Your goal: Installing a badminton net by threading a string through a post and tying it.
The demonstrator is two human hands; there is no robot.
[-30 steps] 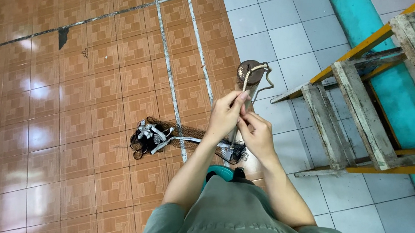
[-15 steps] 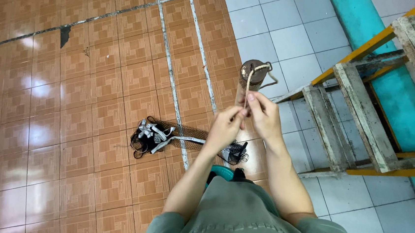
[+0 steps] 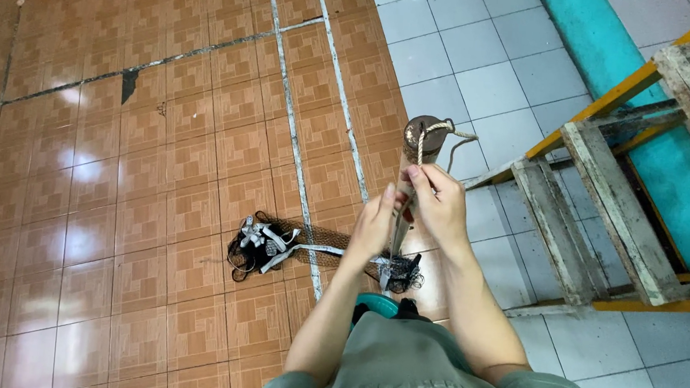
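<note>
Both hands have drawn closer together since the earlier frame, meeting below the post top. Right hand [image 3: 442, 206] pinches the twisted cord [image 3: 421, 145] between thumb and fingertips; the cord loops over a brown upright post [image 3: 424, 133]. Left hand [image 3: 371, 229] curls loosely beside it, fingers closed on fine net strands [image 3: 399, 223]. Dark netting [image 3: 275, 246] lies bunched on the orange tiled floor [image 3: 159, 163], near a wooden ladder [image 3: 606, 206].

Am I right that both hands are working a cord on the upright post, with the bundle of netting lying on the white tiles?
Not quite. In the head view both hands, left hand and right hand, do work the cord at the post, but the bundle of netting lies on the brown tiles, not the white ones.
</note>
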